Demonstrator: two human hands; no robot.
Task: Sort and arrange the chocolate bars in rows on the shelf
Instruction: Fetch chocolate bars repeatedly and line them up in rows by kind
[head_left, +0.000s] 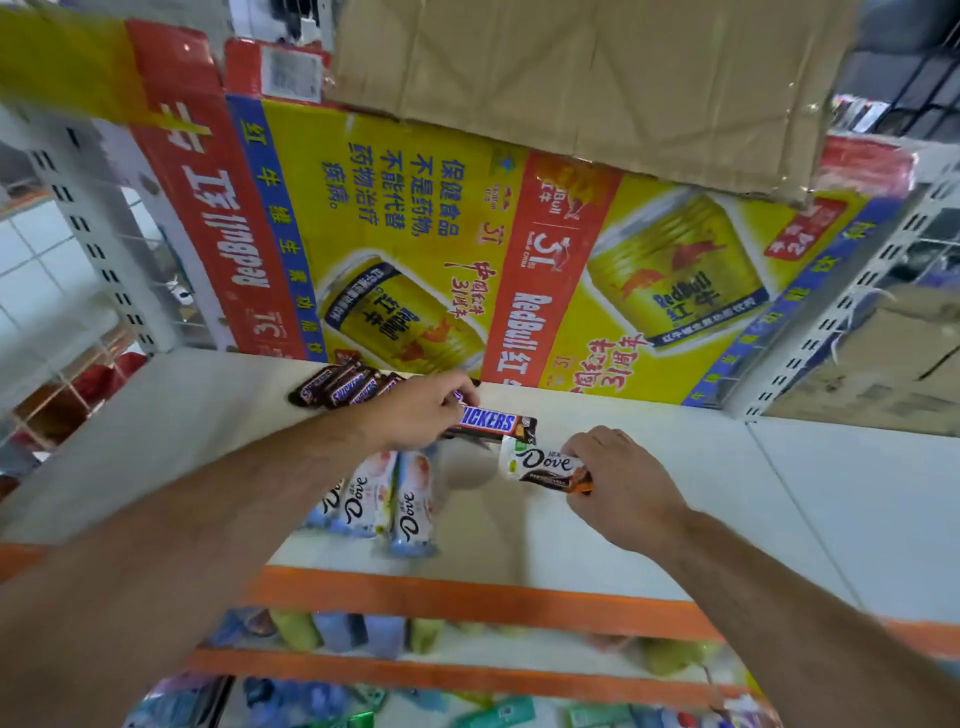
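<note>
My left hand (415, 410) grips a brown Snickers bar (496, 422) by its left end, just above the white shelf (649, 499). My right hand (618, 478) pinches a white and brown Dove bar (543, 465) by its right end, close below the Snickers bar. A row of several Snickers bars (340, 387) lies at the back left of the shelf. Under my left forearm, a row of pale Dove bars (387, 501) lies side by side near the shelf's front; part of that row is hidden by the arm.
Yellow and red RedBull cartons (415, 223) stand along the back of the shelf, with a brown cardboard box (571, 78) on top. White slotted uprights (98, 249) flank the bay. The orange shelf edge (467, 597) is in front, with packaged goods on lower shelves.
</note>
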